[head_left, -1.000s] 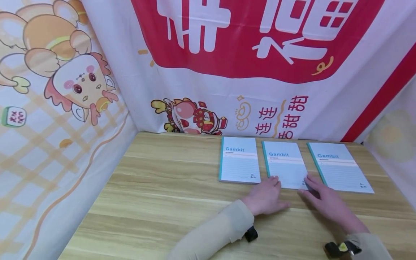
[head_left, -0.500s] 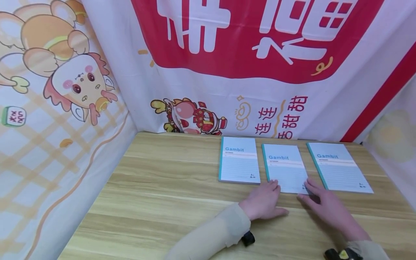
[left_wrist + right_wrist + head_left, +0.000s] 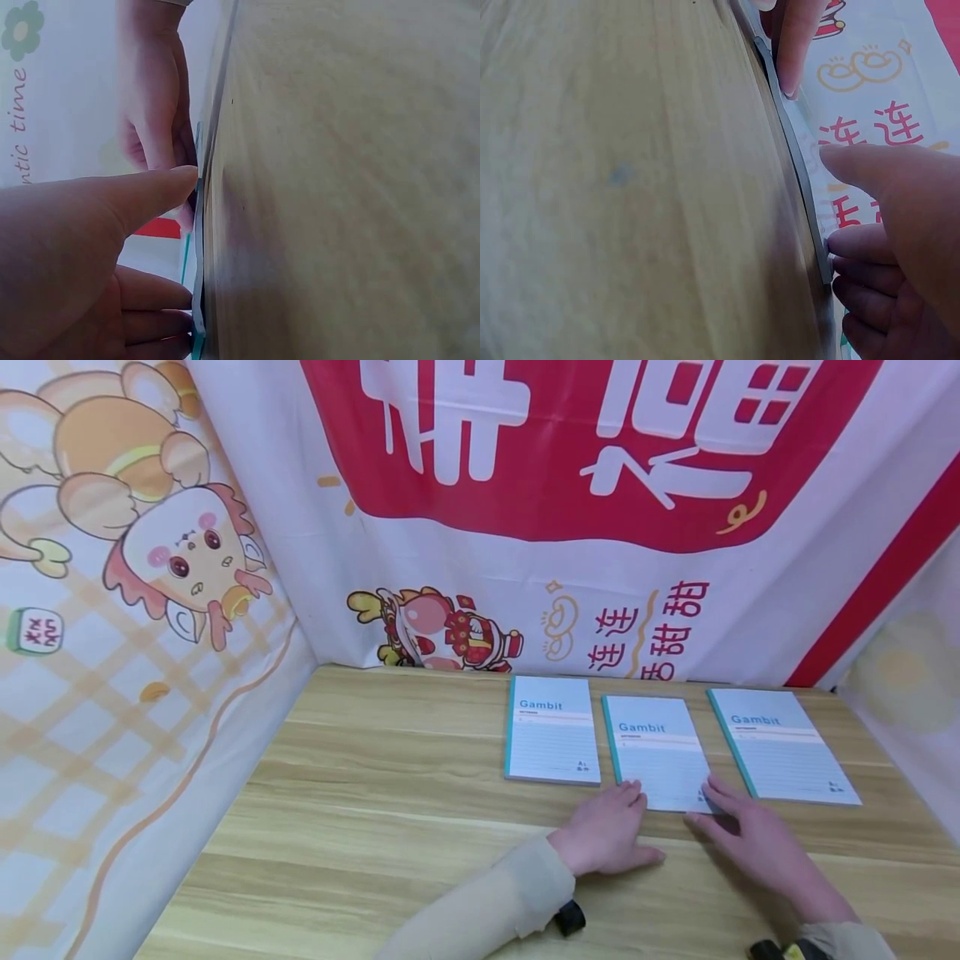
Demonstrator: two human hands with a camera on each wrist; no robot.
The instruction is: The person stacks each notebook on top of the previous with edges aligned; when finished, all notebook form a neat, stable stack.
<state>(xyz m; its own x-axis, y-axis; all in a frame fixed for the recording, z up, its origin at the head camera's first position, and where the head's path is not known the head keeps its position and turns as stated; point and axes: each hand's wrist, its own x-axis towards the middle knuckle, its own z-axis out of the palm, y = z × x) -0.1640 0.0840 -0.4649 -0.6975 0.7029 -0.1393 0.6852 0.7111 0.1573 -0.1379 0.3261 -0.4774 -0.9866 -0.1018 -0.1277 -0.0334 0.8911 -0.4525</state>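
Three pale blue notebooks with teal spines and "Gambit" on the cover lie in a row on the wooden table. In the head view, both hands are at the lower end of the middle notebook [image 3: 656, 756]. My left hand [image 3: 603, 831] touches its lower left corner with straight fingers, thumb stretched out to the side. The right hand [image 3: 768, 847] rests at the lower right corner, fingers along the side and thumb by the near edge. In the left wrist view, the left fingertips [image 3: 176, 322] meet the notebook's edge. The right wrist view shows that edge [image 3: 799, 161] low against the wood.
The left notebook [image 3: 553, 731] and the right notebook [image 3: 783, 747] lie on either side, a narrow gap from the middle one. Behind the table [image 3: 360, 810] hangs a red and white printed cloth [image 3: 465, 552]. A cartoon-patterned cloth [image 3: 135, 735] borders the left side.
Both hands have drawn the middle notebook toward the person, so its near edge now sits lower than its neighbours'. The outer two notebooks have stayed in place.
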